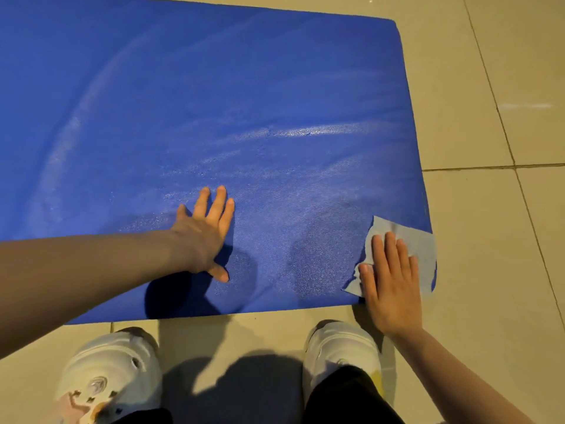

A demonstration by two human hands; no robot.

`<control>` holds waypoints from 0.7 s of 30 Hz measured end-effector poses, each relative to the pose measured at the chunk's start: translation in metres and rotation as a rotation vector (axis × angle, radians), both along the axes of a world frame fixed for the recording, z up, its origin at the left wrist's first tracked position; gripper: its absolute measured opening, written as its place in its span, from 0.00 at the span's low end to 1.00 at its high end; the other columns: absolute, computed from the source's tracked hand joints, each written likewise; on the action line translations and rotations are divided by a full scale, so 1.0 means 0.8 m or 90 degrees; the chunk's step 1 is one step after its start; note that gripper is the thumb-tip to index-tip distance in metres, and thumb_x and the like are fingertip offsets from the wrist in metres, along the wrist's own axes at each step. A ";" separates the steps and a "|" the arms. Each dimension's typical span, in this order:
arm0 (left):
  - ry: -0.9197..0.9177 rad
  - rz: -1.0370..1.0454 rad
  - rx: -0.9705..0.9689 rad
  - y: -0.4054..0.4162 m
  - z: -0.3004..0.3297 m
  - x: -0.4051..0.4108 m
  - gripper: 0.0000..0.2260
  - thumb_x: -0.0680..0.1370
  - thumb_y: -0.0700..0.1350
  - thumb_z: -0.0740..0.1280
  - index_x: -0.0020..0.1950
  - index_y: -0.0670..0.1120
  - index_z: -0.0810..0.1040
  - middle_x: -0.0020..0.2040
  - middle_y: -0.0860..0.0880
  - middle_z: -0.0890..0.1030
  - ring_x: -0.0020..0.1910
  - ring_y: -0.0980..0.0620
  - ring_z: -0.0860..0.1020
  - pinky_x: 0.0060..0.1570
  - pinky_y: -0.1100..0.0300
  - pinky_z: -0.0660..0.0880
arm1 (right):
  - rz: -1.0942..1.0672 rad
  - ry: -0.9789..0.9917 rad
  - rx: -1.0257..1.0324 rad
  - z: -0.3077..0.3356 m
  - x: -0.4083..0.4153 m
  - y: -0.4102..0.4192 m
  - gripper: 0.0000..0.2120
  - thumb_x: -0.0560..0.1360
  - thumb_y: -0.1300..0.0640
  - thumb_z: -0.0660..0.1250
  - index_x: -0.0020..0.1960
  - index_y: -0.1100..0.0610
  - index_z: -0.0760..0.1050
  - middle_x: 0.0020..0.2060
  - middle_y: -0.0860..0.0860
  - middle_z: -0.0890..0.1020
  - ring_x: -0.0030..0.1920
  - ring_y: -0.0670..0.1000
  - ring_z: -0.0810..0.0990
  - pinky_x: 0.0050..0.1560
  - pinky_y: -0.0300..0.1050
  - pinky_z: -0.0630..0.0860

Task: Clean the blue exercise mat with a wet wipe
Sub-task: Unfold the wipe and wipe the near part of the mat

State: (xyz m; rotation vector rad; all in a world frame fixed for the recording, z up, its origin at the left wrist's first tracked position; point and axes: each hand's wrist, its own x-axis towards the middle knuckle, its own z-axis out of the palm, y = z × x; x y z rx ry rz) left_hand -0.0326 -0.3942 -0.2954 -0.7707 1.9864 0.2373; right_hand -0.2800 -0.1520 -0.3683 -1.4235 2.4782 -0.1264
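Head view looks down on the blue exercise mat (214,102) lying flat on the beige tiled floor (489,209), wet streaks shining across it. My left hand (204,234) rests spread and flat on the mat. My right hand (391,283), fingers straight, presses the wet wipe (419,243) onto its near right corner. My white shoes (113,374) stand just off its near edge.

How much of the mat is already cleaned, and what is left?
Wet streaks shine across the middle of the mat, so that part looks wiped. The right hand presses the wipe on the near right corner; the left hand steadies the mat. The far left looks duller, maybe unwiped.
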 end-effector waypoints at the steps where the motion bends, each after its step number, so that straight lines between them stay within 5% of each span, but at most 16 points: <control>1: -0.020 0.004 -0.004 0.002 0.001 -0.006 0.62 0.69 0.72 0.67 0.76 0.38 0.28 0.76 0.38 0.27 0.77 0.33 0.34 0.72 0.38 0.60 | -0.009 -0.004 -0.004 0.001 -0.001 0.008 0.29 0.83 0.40 0.41 0.80 0.50 0.46 0.80 0.49 0.48 0.79 0.51 0.43 0.77 0.44 0.35; 14: -0.026 0.112 0.015 0.004 0.000 -0.012 0.67 0.65 0.67 0.75 0.73 0.46 0.21 0.70 0.47 0.18 0.76 0.40 0.28 0.71 0.30 0.54 | -0.070 0.006 -0.054 0.001 -0.013 0.030 0.32 0.83 0.39 0.41 0.79 0.58 0.53 0.78 0.53 0.53 0.78 0.58 0.51 0.76 0.46 0.39; 17: -0.020 0.148 0.011 0.004 0.004 -0.022 0.70 0.62 0.65 0.79 0.72 0.49 0.20 0.73 0.48 0.20 0.76 0.41 0.29 0.69 0.28 0.58 | 0.079 0.025 -0.033 0.005 0.001 0.013 0.31 0.83 0.40 0.41 0.79 0.59 0.53 0.78 0.57 0.56 0.78 0.58 0.50 0.76 0.54 0.44; 21: 0.027 0.169 -0.008 0.007 0.006 -0.020 0.73 0.57 0.64 0.81 0.75 0.51 0.23 0.75 0.48 0.23 0.78 0.40 0.32 0.66 0.28 0.61 | 0.445 0.013 -0.049 0.004 0.026 -0.029 0.29 0.83 0.42 0.45 0.79 0.57 0.57 0.78 0.55 0.58 0.78 0.58 0.54 0.75 0.59 0.53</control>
